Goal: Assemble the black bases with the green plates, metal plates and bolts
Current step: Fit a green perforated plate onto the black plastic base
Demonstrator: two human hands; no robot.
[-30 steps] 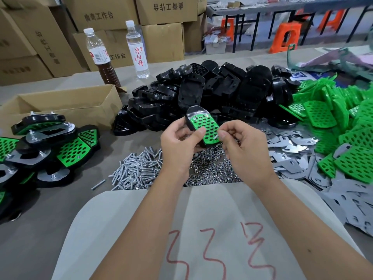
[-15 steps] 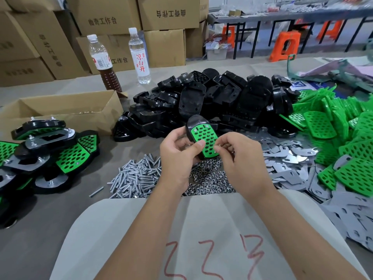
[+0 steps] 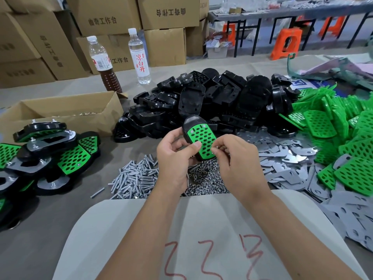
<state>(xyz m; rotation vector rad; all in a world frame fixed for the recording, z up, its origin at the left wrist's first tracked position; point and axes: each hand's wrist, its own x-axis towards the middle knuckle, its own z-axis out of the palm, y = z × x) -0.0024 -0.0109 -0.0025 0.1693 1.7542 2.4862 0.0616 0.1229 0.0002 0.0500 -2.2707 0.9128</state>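
My left hand [image 3: 175,156] grips a black base [image 3: 191,123] with a perforated green plate [image 3: 201,138] seated in it, held up over the table. My right hand [image 3: 234,158] pinches a small bolt [image 3: 217,146] at the plate's lower right edge. Two bolt heads show at the plate's upper corners. Below my hands lie a pile of bolts [image 3: 135,178] and a heap of nuts [image 3: 205,182]. Behind them is a heap of black bases [image 3: 212,102]. Green plates [image 3: 343,134] and metal plates [image 3: 282,158] lie to the right.
Finished assemblies [image 3: 46,154] are stacked at the left, beside an open cardboard box [image 3: 60,114]. Two bottles [image 3: 139,55] stand behind it, before stacked cartons [image 3: 101,21]. A grey sheet with red marks [image 3: 201,239] covers my lap at the table's near edge.
My right hand's fingers have shifted slightly along the plate's lower right edge with the bolt. The base stays in my left hand. The camera has tilted a little.
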